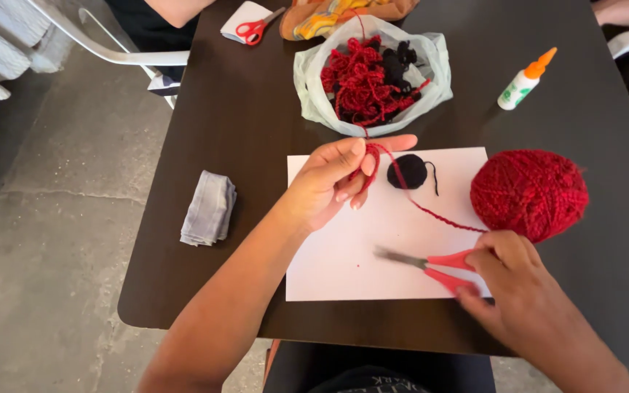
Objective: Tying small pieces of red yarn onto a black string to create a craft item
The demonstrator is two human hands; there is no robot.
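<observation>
From the head camera we look down on a dark brown worktop (242, 131) with a white sheet of paper (358, 255) lying in front of us.

Our left hand (329, 182) hovers over the upper left corner of the paper. Its fingers (354, 161) are pinched together on a strand of red yarn (431, 212), with a few loops wound around the fingertips. From there the strand runs down and to the right across the paper to a large red yarn ball (529, 193), which rests on the worktop at the right edge of the paper.

Our right hand (507, 273) is at the lower right corner of the paper, just below the yarn ball. Its fingers are closed on the red handles of a pair of scissors (431, 266). The metal blades point left over the paper and look blurred, so we cannot tell whether they are apart.

A small black yarn ball (408, 171) sits on the paper just right of our left hand, with a short black tail hanging off it.

Behind the paper, a pale plastic bag (307, 80) holds tangled red and black yarn. To its right a white glue bottle (524, 81) with an orange tip lies on the worktop. A folded grey cloth (209, 207) lies left of the paper. At the far edge, a second pair of red scissors (256, 29) rests on a small white card.
</observation>
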